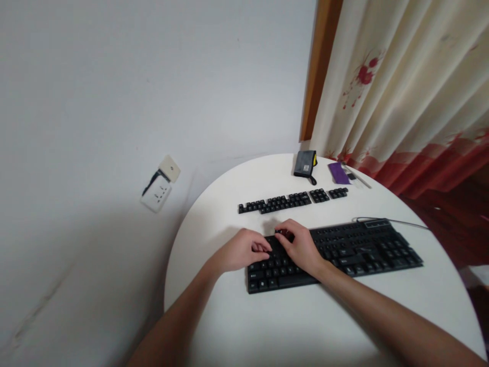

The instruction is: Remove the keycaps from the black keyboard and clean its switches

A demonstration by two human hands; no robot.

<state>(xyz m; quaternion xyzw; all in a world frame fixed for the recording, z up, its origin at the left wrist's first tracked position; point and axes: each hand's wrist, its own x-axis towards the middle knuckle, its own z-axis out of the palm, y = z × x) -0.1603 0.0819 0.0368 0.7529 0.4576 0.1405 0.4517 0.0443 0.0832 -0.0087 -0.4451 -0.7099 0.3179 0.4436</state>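
Note:
A black keyboard (367,250) lies on the white round table, and part of its upper left shows no raised keycaps. My left hand (242,250) is at the keyboard's left end, with thumb and curled fingertips close together over the keys; whatever they hold, if anything, is hidden. Just right of it, my right hand (300,247) pinches a small dark keycap (278,232) between thumb and index finger above the top left edge. Behind the keyboard, several removed black keycaps (284,203) stand in rows.
At the table's (214,204) far side sit a dark grey pouch (304,163) and a purple packet (338,173) beside a thin stick-like item. A cable (408,223) runs off right. A wall with a socket (156,193) borders the left; a curtain (397,102) hangs behind.

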